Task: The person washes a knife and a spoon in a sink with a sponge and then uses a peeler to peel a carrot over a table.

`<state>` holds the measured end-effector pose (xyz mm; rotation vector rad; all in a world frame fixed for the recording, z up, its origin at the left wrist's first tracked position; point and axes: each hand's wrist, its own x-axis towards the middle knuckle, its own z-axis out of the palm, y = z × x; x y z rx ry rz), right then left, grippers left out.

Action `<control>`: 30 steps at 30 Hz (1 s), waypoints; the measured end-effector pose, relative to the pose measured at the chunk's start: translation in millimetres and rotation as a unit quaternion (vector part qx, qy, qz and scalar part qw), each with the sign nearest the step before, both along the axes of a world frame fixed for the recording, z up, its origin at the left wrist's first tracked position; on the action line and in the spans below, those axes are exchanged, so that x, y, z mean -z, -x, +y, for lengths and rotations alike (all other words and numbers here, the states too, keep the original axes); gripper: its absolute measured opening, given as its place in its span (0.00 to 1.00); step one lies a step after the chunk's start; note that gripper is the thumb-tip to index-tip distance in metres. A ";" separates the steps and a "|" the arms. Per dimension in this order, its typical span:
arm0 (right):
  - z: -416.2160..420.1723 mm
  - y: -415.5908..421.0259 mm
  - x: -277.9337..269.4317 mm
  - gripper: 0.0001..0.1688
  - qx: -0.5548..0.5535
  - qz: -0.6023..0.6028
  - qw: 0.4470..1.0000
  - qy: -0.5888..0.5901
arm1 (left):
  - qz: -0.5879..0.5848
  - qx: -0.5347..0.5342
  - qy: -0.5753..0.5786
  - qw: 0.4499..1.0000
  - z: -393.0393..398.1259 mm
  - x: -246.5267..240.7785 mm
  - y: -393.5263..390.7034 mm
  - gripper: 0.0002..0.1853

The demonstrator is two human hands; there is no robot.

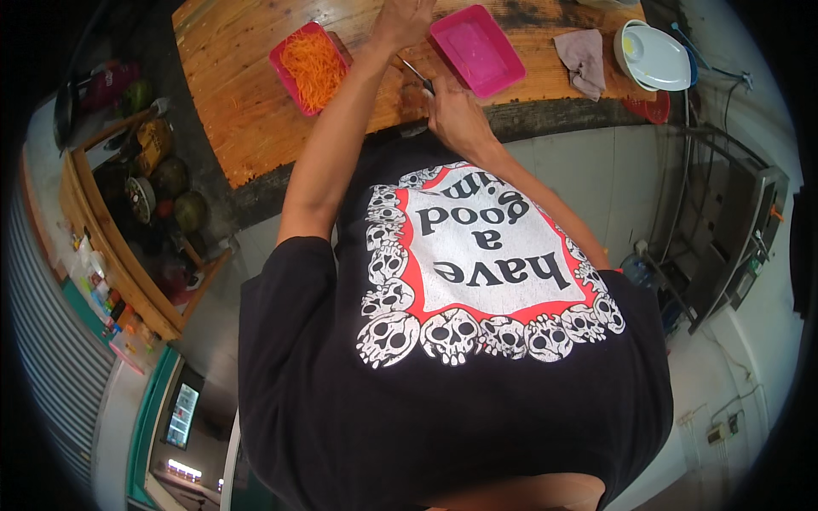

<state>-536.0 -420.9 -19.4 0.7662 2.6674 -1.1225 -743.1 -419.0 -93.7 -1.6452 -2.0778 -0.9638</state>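
My right hand point(457, 115) is closed around the dark handle of a knife point(418, 73), low over the wooden table point(243, 128). The narrow blade points up and to the left, towards my left hand point(404, 24). That hand is at the top edge of the view, partly cut off, and whether it holds anything is hidden. Left of my left forearm, shredded carrot point(313, 70) fills a pink plastic tray point(279, 69). A second pink plastic tray point(479, 51), with small specks inside, lies just beyond my right hand.
A crumpled cloth point(581, 61) lies on the table's right part, beside a white bowl with a white dish point(658, 61) in it. A red plastic basket point(655, 108) is at the right edge. Wooden shelving point(121, 243) stands at left, a metal rack point(728, 236) at right.
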 end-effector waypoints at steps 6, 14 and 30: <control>3.2 -1.9 4.5 0.11 0.006 0.018 1.000 0.013 | -0.359 0.020 -0.036 0.932 1.5 -34.5 1.6 0.19; 3.5 1.0 1.7 0.10 0.026 0.043 0.999 0.003 | -0.129 0.038 -0.048 0.990 4.0 -10.3 4.9 0.17; 7.8 -19.6 2.9 0.12 0.062 0.043 0.996 0.050 | -0.434 -0.171 0.088 0.880 -119.5 -52.2 -77.0 0.18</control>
